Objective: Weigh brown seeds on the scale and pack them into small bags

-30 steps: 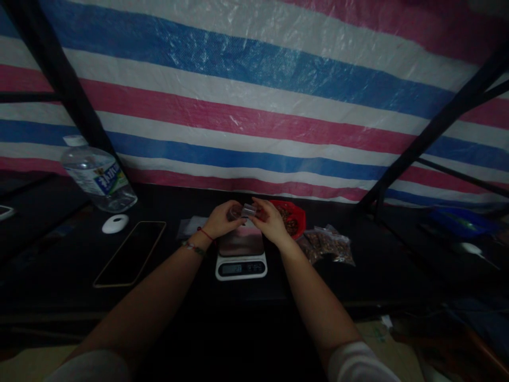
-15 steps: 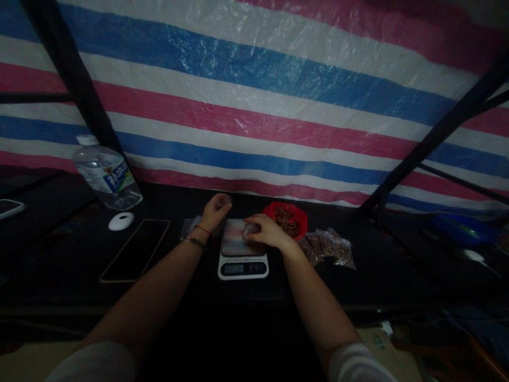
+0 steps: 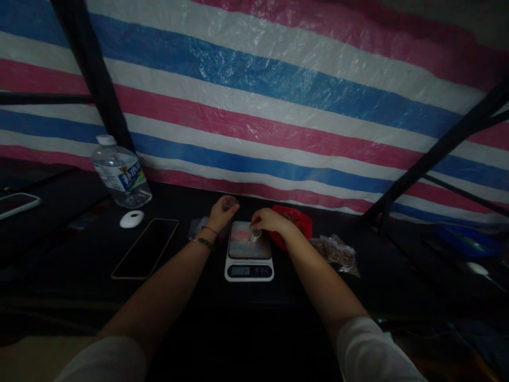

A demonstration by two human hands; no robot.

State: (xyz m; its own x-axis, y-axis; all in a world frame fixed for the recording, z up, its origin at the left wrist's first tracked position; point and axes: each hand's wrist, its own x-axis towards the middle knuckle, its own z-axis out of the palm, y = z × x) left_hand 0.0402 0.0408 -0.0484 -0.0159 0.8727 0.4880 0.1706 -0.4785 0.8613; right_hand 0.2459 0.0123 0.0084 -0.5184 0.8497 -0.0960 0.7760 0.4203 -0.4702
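Observation:
My left hand [image 3: 223, 212], just beyond the scale's left back corner, is closed around a small clear round container [image 3: 229, 203]. The fingers of my right hand [image 3: 267, 218] are bent down and pinched at the top of a small clear cup [image 3: 255, 235], at the right side of the scale's plate. That kitchen scale [image 3: 249, 268] is white with a metal plate, and its display is lit but too dim to read surely. Behind my right wrist stands a red tray [image 3: 304, 225] with brown pieces in it, partly hidden by the arm.
Filled clear bags [image 3: 338, 254] lie right of the tray, and clear plastic bags [image 3: 195, 228] beside my left wrist. Leftward are a phone [image 3: 147, 248], a white oval object [image 3: 131, 218] and a water bottle [image 3: 124, 178]. A striped sheet [image 3: 254, 111] hangs behind, with black posts [image 3: 429, 154].
My right hand has shifted back and up a little relative to the cup, which shows more fully on the plate. The left hand keeps its container. The whole view has swung slightly.

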